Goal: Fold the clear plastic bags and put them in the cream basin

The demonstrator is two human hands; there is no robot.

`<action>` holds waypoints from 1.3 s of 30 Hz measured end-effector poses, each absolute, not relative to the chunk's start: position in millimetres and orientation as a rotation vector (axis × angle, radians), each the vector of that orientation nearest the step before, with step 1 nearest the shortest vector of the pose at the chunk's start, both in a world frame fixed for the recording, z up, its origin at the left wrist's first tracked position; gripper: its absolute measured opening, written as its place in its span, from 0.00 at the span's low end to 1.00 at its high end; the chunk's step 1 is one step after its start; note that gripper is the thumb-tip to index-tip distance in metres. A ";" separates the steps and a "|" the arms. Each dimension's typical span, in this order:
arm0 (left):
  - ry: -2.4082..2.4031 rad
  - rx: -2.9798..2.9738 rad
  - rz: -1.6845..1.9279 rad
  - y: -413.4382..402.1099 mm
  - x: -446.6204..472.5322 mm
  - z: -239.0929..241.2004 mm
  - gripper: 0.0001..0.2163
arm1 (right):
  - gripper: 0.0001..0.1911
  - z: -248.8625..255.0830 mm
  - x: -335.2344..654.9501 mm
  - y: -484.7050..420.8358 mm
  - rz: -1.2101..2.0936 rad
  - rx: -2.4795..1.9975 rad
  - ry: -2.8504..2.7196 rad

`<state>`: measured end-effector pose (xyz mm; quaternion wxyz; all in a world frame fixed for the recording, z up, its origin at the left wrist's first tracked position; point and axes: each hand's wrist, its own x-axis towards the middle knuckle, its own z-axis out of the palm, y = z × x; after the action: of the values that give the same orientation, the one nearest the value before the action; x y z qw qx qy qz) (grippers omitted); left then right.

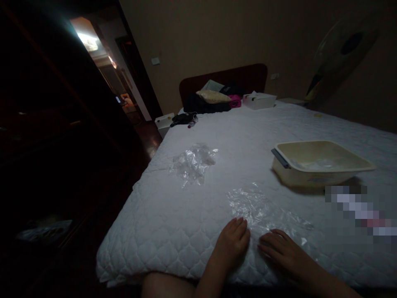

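Front-left of the plastic tub (310, 177), plastic film (254, 205) seemed light, best edge-gripped; left hand (234, 239) had fingers together, right hand (283, 249) slightly spread.

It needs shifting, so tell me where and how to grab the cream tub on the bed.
Take the cream tub by the grey handle at its left end, probably coming from the left and slightly above: the handle juts out at rim level, and the tub sits upright.
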<state>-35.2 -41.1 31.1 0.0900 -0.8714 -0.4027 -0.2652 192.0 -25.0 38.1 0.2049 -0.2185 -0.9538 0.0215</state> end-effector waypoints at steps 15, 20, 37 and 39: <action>-1.080 -2.557 -0.866 -39.2 -29.9 27.1 0.07 | 0.08 47.9 184.0 -24.3 0.272 -1.025 -2.207; -1.087 -2.578 -0.805 -39.2 -29.3 27.9 0.07 | 0.16 49.9 184.2 -11.4 0.393 -1.358 -1.984; -1.074 -2.590 -0.652 -40.0 -29.8 25.3 0.09 | 0.09 61.0 186.3 5.2 0.415 -1.254 -2.321; -1.067 -2.570 -0.666 -40.3 -30.0 27.3 0.10 | 0.10 62.2 190.5 6.5 0.416 -1.191 -2.403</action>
<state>-30.0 -40.3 27.3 0.1395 -0.8894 -0.3693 -0.2305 190.5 6.5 62.2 0.2122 -0.4288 -0.8652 0.1499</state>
